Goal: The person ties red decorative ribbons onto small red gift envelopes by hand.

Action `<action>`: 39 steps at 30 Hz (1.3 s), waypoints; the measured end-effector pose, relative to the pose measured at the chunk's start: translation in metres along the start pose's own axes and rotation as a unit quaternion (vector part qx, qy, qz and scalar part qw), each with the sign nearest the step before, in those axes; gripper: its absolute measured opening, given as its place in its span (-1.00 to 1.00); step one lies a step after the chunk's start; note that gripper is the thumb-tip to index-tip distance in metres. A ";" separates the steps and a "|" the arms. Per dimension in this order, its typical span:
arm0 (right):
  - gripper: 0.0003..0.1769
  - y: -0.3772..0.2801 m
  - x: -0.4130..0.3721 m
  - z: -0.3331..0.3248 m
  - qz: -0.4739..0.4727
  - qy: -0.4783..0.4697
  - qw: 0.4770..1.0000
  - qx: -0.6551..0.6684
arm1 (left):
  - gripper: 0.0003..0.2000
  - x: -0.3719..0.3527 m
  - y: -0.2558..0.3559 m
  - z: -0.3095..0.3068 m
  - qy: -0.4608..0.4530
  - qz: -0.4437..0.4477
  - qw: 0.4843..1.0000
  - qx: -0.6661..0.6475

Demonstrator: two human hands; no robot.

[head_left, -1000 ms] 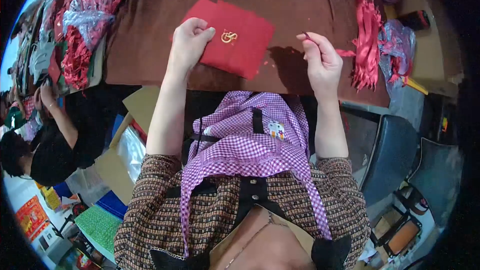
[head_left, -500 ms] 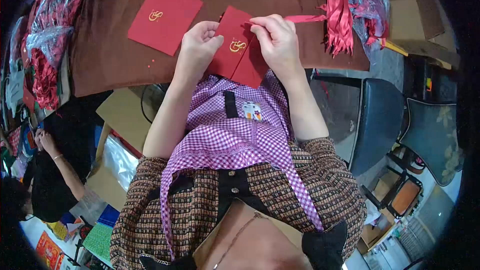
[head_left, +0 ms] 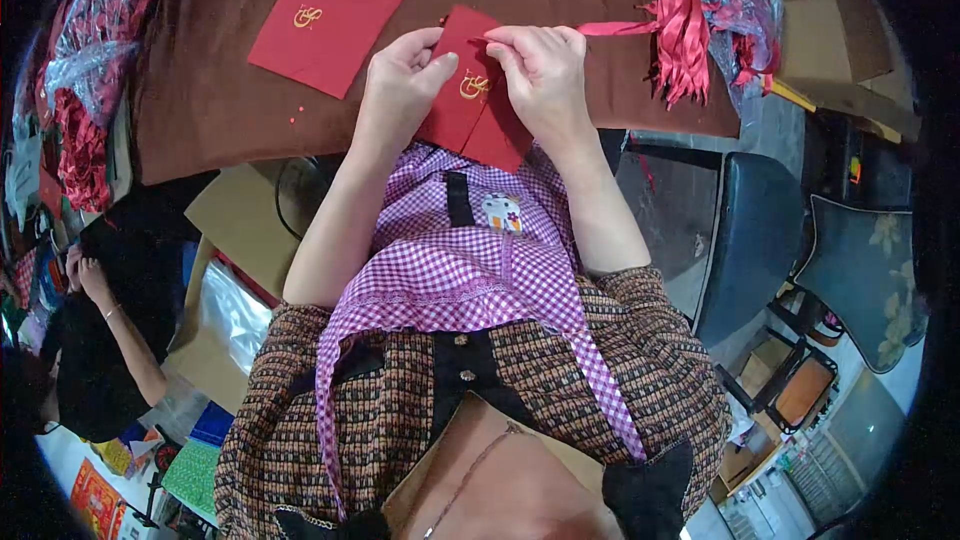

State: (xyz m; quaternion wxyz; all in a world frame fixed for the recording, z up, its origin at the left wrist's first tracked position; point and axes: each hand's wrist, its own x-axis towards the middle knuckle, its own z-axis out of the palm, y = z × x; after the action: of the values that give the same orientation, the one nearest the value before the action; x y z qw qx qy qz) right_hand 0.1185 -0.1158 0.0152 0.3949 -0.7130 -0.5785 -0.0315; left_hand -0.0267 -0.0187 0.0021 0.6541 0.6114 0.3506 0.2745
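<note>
A red card folder point(head_left: 462, 120) with a gold emblem, standing slightly tilted at the table's front edge, is between my two hands. My left hand point(head_left: 405, 85) grips its left edge, thumb on the front and fingers curled behind. At its upper right edge my right hand point(head_left: 545, 75) pinches a thin red strip, apparently ribbon, between thumb and index finger. From behind that hand a red ribbon point(head_left: 615, 30) runs right to a bundle of red ribbons point(head_left: 680, 30). To the left lies another red card point(head_left: 328, 28) with the same gold emblem.
A brown cloth point(head_left: 210, 90) covers the table. Plastic-wrapped red bundles point(head_left: 90, 100) hang at the left, and a plastic bag point(head_left: 745, 20) lies beside the ribbons. A dark chair point(head_left: 755, 250) stands right, an open cardboard box point(head_left: 235, 210) left. Another person's arm point(head_left: 125, 335) shows at far left.
My right hand has shifted slightly left along with the pinched strip. The left hand keeps its grip on the card folder, and the whole view has tilted a little.
</note>
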 end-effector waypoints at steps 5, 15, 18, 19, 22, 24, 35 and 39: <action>-0.93 -0.006 0.000 0.004 -0.035 0.008 0.998 -0.044 | -0.69 -0.001 0.003 -0.001 -0.011 -0.014 0.999 -0.052; -0.91 -0.013 0.002 0.013 -0.058 0.001 0.994 -0.094 | -0.71 -0.001 0.002 -0.004 -0.026 -0.015 0.996 -0.085; -0.90 -0.014 0.003 0.014 -0.061 0.002 0.993 -0.098 | -0.71 -0.002 0.007 -0.004 -0.040 -0.038 0.990 -0.129; -0.90 -0.015 0.003 0.014 -0.064 0.004 0.993 -0.097 | -0.70 -0.002 0.007 -0.005 -0.040 -0.041 0.991 -0.121; -0.90 -0.015 0.003 0.013 -0.068 -0.006 0.992 -0.101 | -0.70 -0.001 0.003 -0.006 -0.041 -0.037 0.992 -0.111; -0.90 -0.016 0.004 0.013 -0.071 -0.005 0.992 -0.102 | -0.70 -0.001 0.003 -0.006 -0.042 -0.031 0.993 -0.107; -0.88 -0.017 0.003 0.021 -0.078 0.002 0.991 -0.108 | -0.69 -0.005 0.008 -0.005 -0.043 -0.039 0.988 -0.145; -0.84 -0.021 0.003 0.024 -0.083 0.017 0.990 -0.112 | -0.66 -0.005 0.004 -0.006 -0.032 -0.032 0.995 -0.091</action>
State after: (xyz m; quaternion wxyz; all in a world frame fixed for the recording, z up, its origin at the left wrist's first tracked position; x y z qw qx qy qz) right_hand 0.0917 -0.0983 0.0115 0.3183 -0.7018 -0.6215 -0.1411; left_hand -0.0346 -0.0186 0.0064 0.7267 0.5458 0.3226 0.2644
